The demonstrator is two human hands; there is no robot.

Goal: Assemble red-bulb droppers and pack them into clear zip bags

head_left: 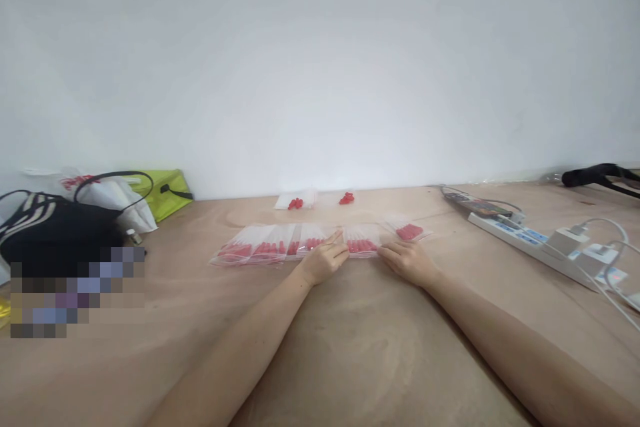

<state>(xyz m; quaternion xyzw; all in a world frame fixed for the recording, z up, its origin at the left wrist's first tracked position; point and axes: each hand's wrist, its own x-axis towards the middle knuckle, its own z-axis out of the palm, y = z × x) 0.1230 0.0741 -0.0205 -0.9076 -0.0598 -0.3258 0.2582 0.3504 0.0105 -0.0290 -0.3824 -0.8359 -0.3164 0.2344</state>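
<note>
A row of clear zip bags (pixel 270 248) with small red pieces in them lies overlapping on the table. My left hand (pixel 325 261) is at the left lower edge of one zip bag (pixel 361 245) in this row, its fingers closed on the edge. At that bag's right lower corner, my right hand (pixel 410 263) has its fingers closed together on the plastic. The fingertips are partly hidden, and the red pieces are too small to name. Beyond my right hand rests another bag of red pieces (pixel 409 232).
Farther back are two small piles of red pieces, one on a clear bag (pixel 283 201), one to its right (pixel 347 198). A power strip (pixel 530 247) with chargers and cables stands right. Left are a black bag (pixel 60 233) and a yellow-green bag (pixel 167 190). A wall closes the back.
</note>
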